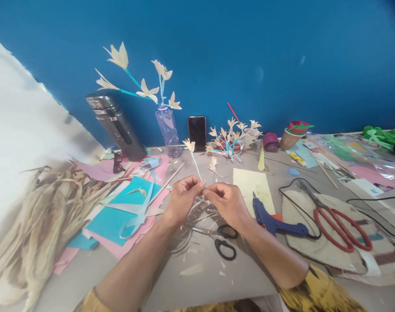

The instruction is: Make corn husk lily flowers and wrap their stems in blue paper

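Note:
My left hand [184, 195] is closed in a pinch on the pale stem of a handmade flower [190, 146], whose cream petals point up and away from me. Close beside it, my right hand [226, 199] pinches at the lower end of the same stem, fingertips almost touching the left thumb. Whatever small piece lies between the right fingertips is too small to make out. Just beyond the hands lies another cream flower [213, 164]. Black-handled scissors [226, 250] rest on the table below the hands, among scraps and thin wire.
To the left are dried husks [38, 234], blue paper [111, 225] and a dark flask [119, 125]. A bottle [168, 130] holds finished flowers; a flower bunch [231, 141] and a phone [196, 133] are behind. Rightward lie a glue gun [275, 221] and red-handled shears [343, 229].

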Demonstrator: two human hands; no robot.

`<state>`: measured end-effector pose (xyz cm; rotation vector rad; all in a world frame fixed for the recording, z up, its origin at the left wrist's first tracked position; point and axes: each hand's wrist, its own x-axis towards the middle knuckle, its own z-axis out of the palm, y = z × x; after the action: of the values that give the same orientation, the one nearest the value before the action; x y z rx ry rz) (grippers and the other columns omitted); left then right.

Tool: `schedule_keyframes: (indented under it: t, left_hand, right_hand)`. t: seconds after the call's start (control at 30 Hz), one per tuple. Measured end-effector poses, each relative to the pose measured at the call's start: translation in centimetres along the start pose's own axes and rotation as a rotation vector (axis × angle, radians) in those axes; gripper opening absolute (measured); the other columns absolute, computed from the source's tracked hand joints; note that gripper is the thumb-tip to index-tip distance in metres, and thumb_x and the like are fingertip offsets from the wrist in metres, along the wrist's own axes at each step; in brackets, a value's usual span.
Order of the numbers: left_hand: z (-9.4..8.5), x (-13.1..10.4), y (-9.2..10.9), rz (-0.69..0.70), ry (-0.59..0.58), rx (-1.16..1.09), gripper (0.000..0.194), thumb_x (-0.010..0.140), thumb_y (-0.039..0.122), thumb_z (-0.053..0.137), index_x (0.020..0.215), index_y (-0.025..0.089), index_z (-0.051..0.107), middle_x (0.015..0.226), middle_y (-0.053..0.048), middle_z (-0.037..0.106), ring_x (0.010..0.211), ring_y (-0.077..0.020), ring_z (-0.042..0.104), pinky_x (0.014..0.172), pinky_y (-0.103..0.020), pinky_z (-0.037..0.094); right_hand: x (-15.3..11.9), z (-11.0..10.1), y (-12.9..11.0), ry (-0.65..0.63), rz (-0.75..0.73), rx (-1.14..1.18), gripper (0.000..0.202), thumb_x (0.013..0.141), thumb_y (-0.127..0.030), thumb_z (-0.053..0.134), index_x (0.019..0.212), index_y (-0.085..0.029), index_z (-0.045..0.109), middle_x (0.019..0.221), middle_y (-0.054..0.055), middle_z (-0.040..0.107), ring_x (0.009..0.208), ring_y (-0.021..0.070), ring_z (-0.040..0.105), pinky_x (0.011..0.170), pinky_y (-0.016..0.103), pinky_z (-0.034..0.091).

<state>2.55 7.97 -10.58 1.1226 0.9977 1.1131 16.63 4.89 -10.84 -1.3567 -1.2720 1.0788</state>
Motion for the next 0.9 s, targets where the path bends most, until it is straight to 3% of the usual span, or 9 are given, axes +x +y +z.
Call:
schedule_keyframes:
  t: [0.17,0.27,0.43,0.7,0.9]
  left_hand:
    - [-0.3,0.3,-0.3,0.029,0.072,-0.036,0.029,0.074,0.041,0.078,0.067,0.015,0.067,0.065,0.001,0.059,0.061,-0.0103,0.052,0.062,-0.023,0.043]
    - [-0.3,0.4,-0.7,0.006,0.108,-0.115,0.034,0.073,0.048,0.078,0.075,0.014,0.074,0.077,-0.004,0.067,0.068,-0.0135,0.059,0.068,-0.027,0.049]
    - [0.1,0.1,-1.3,-0.051,0.076,-0.167,0.037,0.072,0.051,0.078,0.076,0.015,0.076,0.075,-0.006,0.068,0.070,-0.0167,0.061,0.069,-0.030,0.052]
    - [0.5,-0.2,-0.9,-0.064,0.048,-0.222,0.027,0.064,0.038,0.086,0.068,0.015,0.072,0.070,-0.003,0.066,0.066,-0.0125,0.059,0.066,-0.025,0.049]
    - [0.2,0.0,-0.9,-0.147,-0.035,-0.300,0.023,0.064,0.031,0.085,0.069,0.014,0.070,0.069,-0.002,0.065,0.061,-0.0108,0.056,0.067,-0.027,0.051]
  right_hand:
    - [-0.1,0.2,0.1,-0.061,-0.005,0.074,0.019,0.075,-0.036,0.068,0.074,-0.017,0.070,0.060,-0.001,0.062,0.052,0.0111,0.047,0.049,0.023,0.035]
    - [-0.1,0.3,0.2,-0.048,0.001,0.077,0.020,0.076,-0.036,0.068,0.070,-0.017,0.068,0.058,-0.002,0.060,0.050,0.0101,0.044,0.047,0.022,0.033]
    - [0.2,0.2,0.2,-0.018,0.002,0.100,0.020,0.073,-0.036,0.069,0.068,-0.016,0.068,0.056,-0.003,0.057,0.050,0.0094,0.042,0.047,0.022,0.032]
    - [0.4,0.1,0.3,-0.035,-0.020,0.065,0.026,0.075,-0.040,0.069,0.068,-0.015,0.069,0.053,-0.004,0.053,0.048,0.0087,0.038,0.048,0.022,0.032]
    - [0.5,0.2,1.0,-0.067,0.023,0.093,0.029,0.080,-0.044,0.063,0.076,-0.016,0.072,0.067,0.001,0.069,0.051,0.0105,0.048,0.049,0.022,0.039]
